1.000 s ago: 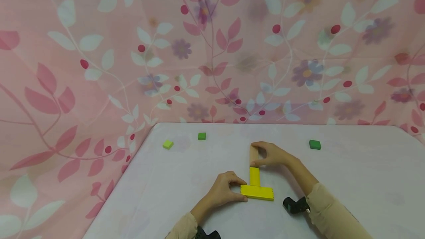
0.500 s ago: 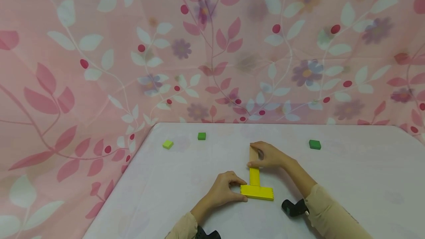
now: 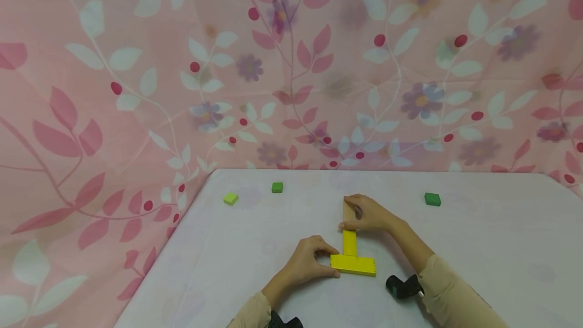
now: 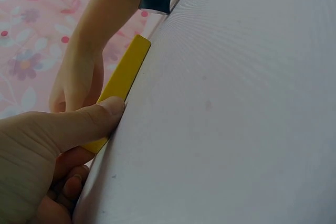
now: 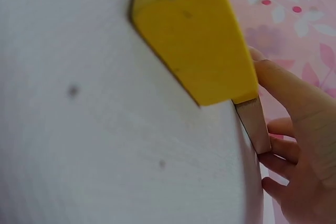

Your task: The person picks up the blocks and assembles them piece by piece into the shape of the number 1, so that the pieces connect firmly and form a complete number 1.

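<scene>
A long yellow block (image 3: 352, 265) lies crosswise on the white counter (image 3: 205, 272), its left end pinched in a person's left grip (image 3: 307, 261). Behind it, touching, a shorter yellow block (image 3: 349, 243) meets a wooden block (image 3: 348, 212), pinched in the right grip (image 3: 373, 214). Farther out: 3 green blocks (image 3: 432, 199).

Two yellow blocks (image 3: 352, 265), one tan block (image 3: 348, 211), three green blocks (image 3: 277, 188)

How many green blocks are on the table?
3: the lime block at back left, the mid-green block right of it, the dark-green block at back right.
</scene>
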Demonstrator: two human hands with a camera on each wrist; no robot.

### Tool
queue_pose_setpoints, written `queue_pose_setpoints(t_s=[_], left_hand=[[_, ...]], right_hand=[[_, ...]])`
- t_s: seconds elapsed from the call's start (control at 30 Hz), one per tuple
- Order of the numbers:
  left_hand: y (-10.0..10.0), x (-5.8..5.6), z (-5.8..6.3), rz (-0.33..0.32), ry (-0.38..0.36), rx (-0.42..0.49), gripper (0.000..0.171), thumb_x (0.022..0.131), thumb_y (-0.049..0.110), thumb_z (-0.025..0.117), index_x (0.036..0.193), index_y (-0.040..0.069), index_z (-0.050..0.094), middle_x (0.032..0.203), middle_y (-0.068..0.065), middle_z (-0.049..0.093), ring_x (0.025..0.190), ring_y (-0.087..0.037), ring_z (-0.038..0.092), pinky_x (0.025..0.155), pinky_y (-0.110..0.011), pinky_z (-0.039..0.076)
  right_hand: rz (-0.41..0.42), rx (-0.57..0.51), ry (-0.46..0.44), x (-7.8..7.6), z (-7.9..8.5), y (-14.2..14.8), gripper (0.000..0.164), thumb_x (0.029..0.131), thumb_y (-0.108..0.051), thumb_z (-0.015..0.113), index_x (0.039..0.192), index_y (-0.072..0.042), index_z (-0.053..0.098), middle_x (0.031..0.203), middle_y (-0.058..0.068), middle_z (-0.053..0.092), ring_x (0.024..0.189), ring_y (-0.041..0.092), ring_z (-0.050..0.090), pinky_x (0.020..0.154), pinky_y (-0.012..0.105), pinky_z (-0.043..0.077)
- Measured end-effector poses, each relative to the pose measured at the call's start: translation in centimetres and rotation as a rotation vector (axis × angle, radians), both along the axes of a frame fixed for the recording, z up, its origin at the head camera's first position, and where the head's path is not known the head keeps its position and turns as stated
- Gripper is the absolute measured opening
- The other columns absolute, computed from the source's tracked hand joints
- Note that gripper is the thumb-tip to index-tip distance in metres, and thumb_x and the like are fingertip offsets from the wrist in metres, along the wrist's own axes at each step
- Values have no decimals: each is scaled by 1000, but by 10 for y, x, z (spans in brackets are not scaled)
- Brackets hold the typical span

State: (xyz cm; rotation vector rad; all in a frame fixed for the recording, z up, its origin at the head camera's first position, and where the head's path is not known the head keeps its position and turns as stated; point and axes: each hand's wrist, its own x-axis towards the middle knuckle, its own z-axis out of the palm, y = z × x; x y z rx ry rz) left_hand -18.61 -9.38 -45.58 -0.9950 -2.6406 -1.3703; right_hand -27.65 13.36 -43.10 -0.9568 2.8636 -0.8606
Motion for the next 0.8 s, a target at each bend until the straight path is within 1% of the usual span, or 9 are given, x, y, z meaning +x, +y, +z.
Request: queue_pose_setpoints(t_s=[0.13, 0.3, 0.47, 0.63, 0.8], left_hand=[[0, 0, 0, 0, 0, -1, 37, 65, 21, 86, 97, 8, 75, 78, 7, 61, 73, -1, 47, 67, -16, 42], [0, 0, 1, 7, -17, -1, 37, 65, 20, 87, 97, 8, 75, 79, 9, 60, 73, 0, 47, 68, -16, 43], [0, 1, 1, 17, -31, 0, 37, 64, 20, 87, 97, 7, 75, 78, 10, 59, 73, -1, 47, 68, -16, 43], [1, 2, 2, 16, -29, 0, 37, 64, 20, 87, 98, 7, 74, 78, 8, 60, 74, -1, 47, 69, -16, 43], [1, 1, 2, 21, -23, -7, 37, 64, 20, 87, 97, 8, 75, 78, 10, 59, 73, 0, 47, 68, -16, 43]], right_hand=[[0, -4, -3, 0, 0, 0, 80, 76, -42, 75, 130, 10, 48, 129, 27, 50, 118, 41, 47, 98, 54, 37], [-9, -21, -19, 4, 0, -1, 79, 77, -41, 75, 131, 11, 47, 130, 28, 49, 120, 42, 46, 99, 55, 36], [-23, -9, -35, 5, -1, -1, 83, 78, -45, 73, 132, 11, 45, 134, 28, 46, 123, 42, 43, 100, 54, 34], [-39, -53, -111, 2, -3, 10, 85, 75, -45, 75, 134, 8, 44, 137, 25, 45, 127, 42, 39, 102, 55, 31], [7, -115, -182, -3, -2, 21, 82, 74, -40, 78, 134, 5, 46, 137, 24, 46, 128, 42, 39, 103, 56, 30]])
